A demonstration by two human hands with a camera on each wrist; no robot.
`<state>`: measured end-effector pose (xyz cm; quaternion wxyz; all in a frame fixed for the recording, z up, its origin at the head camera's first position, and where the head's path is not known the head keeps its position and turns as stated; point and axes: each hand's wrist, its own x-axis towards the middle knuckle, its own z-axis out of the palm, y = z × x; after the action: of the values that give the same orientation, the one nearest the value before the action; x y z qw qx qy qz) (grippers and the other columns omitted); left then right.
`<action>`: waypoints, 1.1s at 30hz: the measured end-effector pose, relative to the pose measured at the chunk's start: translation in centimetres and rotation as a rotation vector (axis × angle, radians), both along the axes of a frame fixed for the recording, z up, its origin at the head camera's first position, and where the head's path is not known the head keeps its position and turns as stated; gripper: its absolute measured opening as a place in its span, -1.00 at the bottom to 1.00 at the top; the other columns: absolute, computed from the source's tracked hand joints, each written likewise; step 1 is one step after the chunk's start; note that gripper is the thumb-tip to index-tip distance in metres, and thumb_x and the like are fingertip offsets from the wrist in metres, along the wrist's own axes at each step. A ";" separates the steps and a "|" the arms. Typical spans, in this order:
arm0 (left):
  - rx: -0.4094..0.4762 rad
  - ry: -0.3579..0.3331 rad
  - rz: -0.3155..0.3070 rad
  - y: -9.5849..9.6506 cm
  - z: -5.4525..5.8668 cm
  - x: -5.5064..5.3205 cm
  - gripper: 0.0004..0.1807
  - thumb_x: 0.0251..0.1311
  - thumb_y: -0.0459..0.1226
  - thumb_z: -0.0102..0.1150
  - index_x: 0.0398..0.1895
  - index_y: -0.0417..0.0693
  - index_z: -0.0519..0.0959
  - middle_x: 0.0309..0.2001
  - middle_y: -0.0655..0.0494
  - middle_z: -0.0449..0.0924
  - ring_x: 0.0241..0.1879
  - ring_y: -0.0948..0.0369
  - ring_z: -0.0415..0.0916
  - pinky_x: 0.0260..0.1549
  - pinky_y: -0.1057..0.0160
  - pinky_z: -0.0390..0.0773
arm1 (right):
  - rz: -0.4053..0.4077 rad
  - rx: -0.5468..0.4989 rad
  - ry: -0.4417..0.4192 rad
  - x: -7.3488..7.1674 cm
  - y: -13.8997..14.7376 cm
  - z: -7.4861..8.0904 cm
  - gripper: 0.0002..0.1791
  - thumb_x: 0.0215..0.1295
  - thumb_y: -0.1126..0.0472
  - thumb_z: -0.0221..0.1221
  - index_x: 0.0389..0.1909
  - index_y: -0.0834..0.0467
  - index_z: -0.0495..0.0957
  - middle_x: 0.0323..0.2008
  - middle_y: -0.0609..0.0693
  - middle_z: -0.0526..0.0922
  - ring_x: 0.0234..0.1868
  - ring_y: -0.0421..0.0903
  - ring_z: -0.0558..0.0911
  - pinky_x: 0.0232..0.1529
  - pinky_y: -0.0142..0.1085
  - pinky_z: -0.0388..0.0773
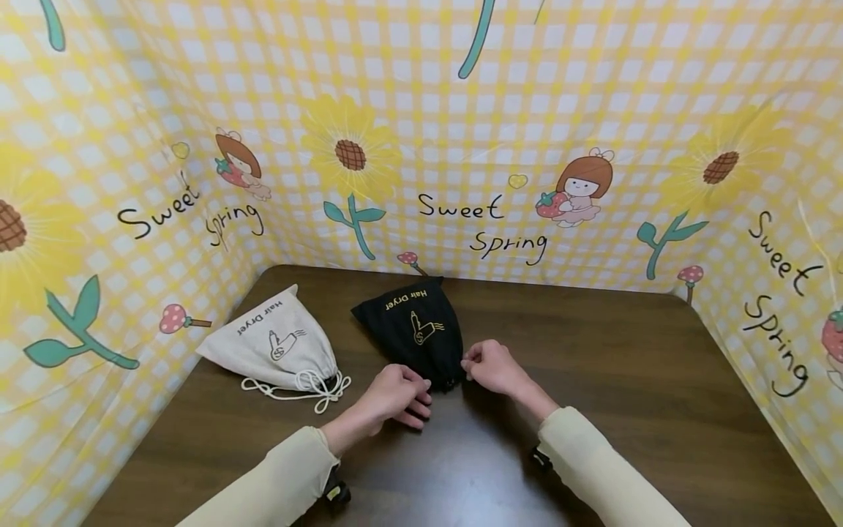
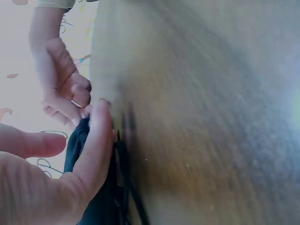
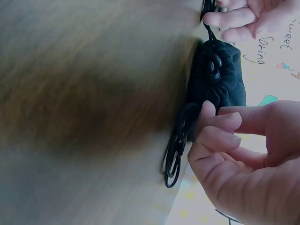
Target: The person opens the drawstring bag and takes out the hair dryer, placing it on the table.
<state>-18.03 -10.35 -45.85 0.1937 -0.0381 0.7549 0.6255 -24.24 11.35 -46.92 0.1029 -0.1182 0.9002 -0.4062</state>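
Note:
A black drawstring bag [image 1: 421,329] lies on the table, with "Hair Dryer" and a dryer drawing printed in gold. Its gathered mouth points toward me. My left hand [image 1: 398,395] is at the left side of that mouth, its fingers extended and its thumb apart from them. At the mouth's right side, my right hand [image 1: 494,366] has its fingers curled and appears to pinch the cloth edge. Black cord loops [image 3: 173,159] hang loose beside the right fingers. Left of this bag lies a cream drawstring bag [image 1: 276,344] with the same print in dark.
White cords [image 1: 323,388] spill from the cream bag's mouth onto the brown wooden table [image 1: 593,344]. A yellow checked cloth [image 1: 448,132] with flowers and lettering encloses the table's back and both sides.

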 end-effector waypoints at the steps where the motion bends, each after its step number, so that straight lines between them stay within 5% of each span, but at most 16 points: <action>1: 0.002 -0.009 0.009 0.0 0.0 -0.1 -0.75 0.51 -0.33 0.17 0.00 -0.41 0.47 -0.24 -0.28 0.70 -0.36 -0.09 0.76 -0.46 0.00 0.74 | -0.006 -0.008 -0.010 0.0 0.0 0.0 -0.88 0.45 0.31 0.27 -0.27 0.26 0.73 -0.55 -0.05 0.69 -0.51 -0.15 0.62 -0.37 -0.26 0.56; 8: -0.002 -0.027 0.030 -0.5 -0.2 -1.2 -0.74 0.50 -0.30 0.21 -0.03 -0.40 0.49 -0.27 -0.29 0.72 -0.48 -0.04 0.76 -0.53 0.05 0.72 | -0.055 -0.129 -0.132 0.0 0.0 0.4 -0.83 0.46 0.33 0.25 -0.38 0.28 0.67 -0.54 0.08 0.67 -0.65 -0.17 0.51 -0.59 -0.33 0.50; 13: -0.037 0.002 0.034 -0.6 -0.2 -2.2 -0.73 0.45 -0.28 0.29 -0.12 -0.40 0.55 -0.29 -0.26 0.73 -0.53 0.03 0.75 -0.60 0.15 0.69 | -0.080 -0.227 -0.207 -0.1 0.1 0.6 -0.85 0.42 0.38 0.24 -0.37 0.35 0.66 -0.50 0.12 0.68 -0.63 -0.15 0.55 -0.59 -0.33 0.53; 19: -0.075 0.042 0.019 -0.6 -0.1 -2.8 -0.74 0.38 -0.29 0.37 -0.20 -0.39 0.61 -0.31 -0.23 0.75 -0.52 0.03 0.76 -0.67 0.24 0.64 | -0.093 -0.225 -0.255 -0.2 0.2 0.7 -0.88 0.41 0.38 0.25 -0.32 0.34 0.69 -0.46 0.14 0.69 -0.59 -0.10 0.61 -0.55 -0.28 0.61; 33: -0.195 0.077 -0.070 -0.5 -0.7 -4.1 -0.75 0.31 -0.29 0.45 -0.35 -0.37 0.68 -0.44 -0.16 0.74 -0.59 0.07 0.74 -0.69 0.26 0.62 | -0.092 -0.119 -0.149 -0.1 -0.3 0.8 -0.89 0.30 0.41 0.33 -0.43 0.26 0.68 -0.59 0.06 0.66 -0.62 -0.12 0.59 -0.54 -0.23 0.64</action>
<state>-22.15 -10.87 -46.52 0.1818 -0.0062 0.8197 0.5431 -24.31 11.08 -46.15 0.1434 -0.0519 0.8688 -0.4711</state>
